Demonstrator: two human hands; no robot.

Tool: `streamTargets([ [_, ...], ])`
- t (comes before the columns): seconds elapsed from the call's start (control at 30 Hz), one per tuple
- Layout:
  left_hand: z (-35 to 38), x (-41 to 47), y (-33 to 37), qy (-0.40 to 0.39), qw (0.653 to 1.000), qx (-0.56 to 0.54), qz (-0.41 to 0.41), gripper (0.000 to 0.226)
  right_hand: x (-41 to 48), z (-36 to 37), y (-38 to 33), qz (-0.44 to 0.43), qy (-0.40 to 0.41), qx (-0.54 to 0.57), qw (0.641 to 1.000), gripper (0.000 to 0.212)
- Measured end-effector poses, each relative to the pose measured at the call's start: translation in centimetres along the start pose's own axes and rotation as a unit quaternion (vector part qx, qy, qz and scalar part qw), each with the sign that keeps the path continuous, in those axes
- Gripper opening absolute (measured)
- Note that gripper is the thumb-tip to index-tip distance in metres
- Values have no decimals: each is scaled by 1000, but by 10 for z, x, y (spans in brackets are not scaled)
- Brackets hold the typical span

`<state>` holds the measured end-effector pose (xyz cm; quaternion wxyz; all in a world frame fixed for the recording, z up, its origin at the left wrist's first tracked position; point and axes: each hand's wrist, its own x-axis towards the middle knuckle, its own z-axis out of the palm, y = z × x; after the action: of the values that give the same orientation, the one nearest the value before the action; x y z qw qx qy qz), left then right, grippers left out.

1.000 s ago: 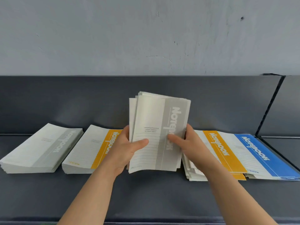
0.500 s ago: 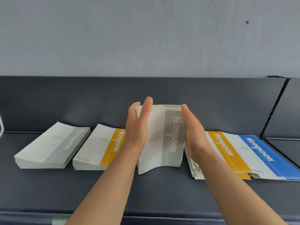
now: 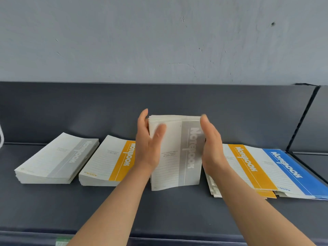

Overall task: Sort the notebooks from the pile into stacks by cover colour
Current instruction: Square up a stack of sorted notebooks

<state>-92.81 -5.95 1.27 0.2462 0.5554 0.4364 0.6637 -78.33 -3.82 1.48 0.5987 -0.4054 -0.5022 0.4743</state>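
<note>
a grey-striped stack [image 3: 56, 158] lies far left on the dark shelf [image 3: 159, 210], with an orange-striped stack [image 3: 108, 162] just beside it. the left hand [image 3: 148, 144], fingers straight, presses the left edge of an upright bundle of grey notebooks [image 3: 177, 157]. the right hand [image 3: 212, 144], also flat, presses its right edge. the mixed pile [image 3: 257, 171] lies rightmost.

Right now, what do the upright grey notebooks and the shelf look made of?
Grey notebooks: paper, thin matte card covers, probably; the bottom corner bows and page edges show on top. Shelf: dark grey, smooth, faint sheen; looks like painted metal, could be laminate.
</note>
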Motion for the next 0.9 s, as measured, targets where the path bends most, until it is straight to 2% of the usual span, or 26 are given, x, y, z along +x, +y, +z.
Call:
streamTargets([
  [0.03, -4, -6, -10, -32, 999, 11, -10, 80, -7, -6, 9, -14, -27, -17, 999, 61],
  [0.07, -8, -11, -21, -55, 997, 38, -25, 78, -13, -11, 18, -21, -53, -40, 998, 49],
  [0.13, -12, -16, -32, -70, 992, 95, -43, 57, -18, -16, 34, -33, -74, -96, 992, 38],
  [0.2, -13, -12, -29, -58, 991, 116, -38, 48, -15, -15, 36, -59, -67, -124, 988, 34],
  [0.33, -17, -1, -16, -58, 992, 109, -24, 50, -7, -13, 24, -81, -78, -110, 988, 34],
  [0.47, -25, -16, -34, -103, 985, 92, -99, 66, -18, -22, 42, -48, -116, -141, 982, 49],
  [0.57, -25, -28, -42, -118, 981, 92, -123, 72, -21, -23, 50, -45, -149, -134, 979, 55],
  [0.67, -21, -34, -45, -118, 981, 97, -122, 73, -25, -20, 53, -45, -145, -133, 979, 53],
  [0.77, -22, -36, -50, -139, 974, 127, -125, 65, -30, -19, 57, -35, -123, -150, 980, 45],
  [0.9, -27, -35, -52, -174, 957, 197, -119, 65, -33, -18, 59, -17, -113, -197, 974, 37],
])
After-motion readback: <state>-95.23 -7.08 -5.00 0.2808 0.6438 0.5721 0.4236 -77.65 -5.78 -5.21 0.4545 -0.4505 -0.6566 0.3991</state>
